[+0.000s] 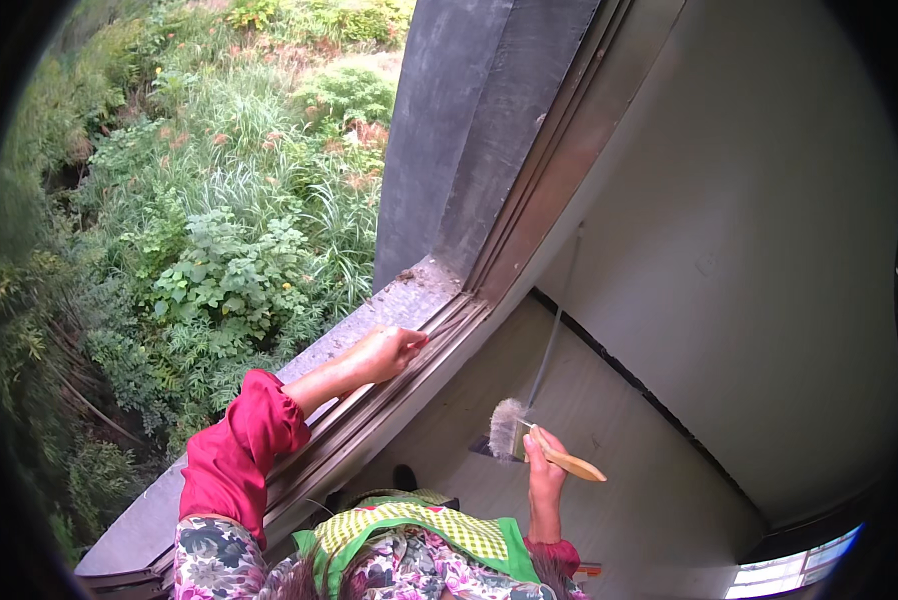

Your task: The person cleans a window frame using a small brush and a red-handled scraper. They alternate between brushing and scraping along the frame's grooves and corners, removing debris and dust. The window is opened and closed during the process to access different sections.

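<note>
My left hand [390, 354] is at the sliding window's bottom track [374, 401], its fingers pinched around a thin dark tool [447, 327] that lies along the grooves near the frame corner. What kind of tool it is cannot be told. On the room side of the sill, my right hand [546, 461] grips the wooden handle [580, 466] of a brush, whose pale, frayed bristles [506, 429] point away to the left, off the track. Dirt crumbs [405, 275] lie on the outer sill [344, 322] by the corner.
The window's side frame [546, 165] rises beyond the corner. Outside, dense plants [231, 270] grow below the opening. A long thin pole [556, 322] leans against the wall [734, 247], its lower end near the floor [449, 427] behind the brush. An orange object [588, 571] lies low behind my right sleeve.
</note>
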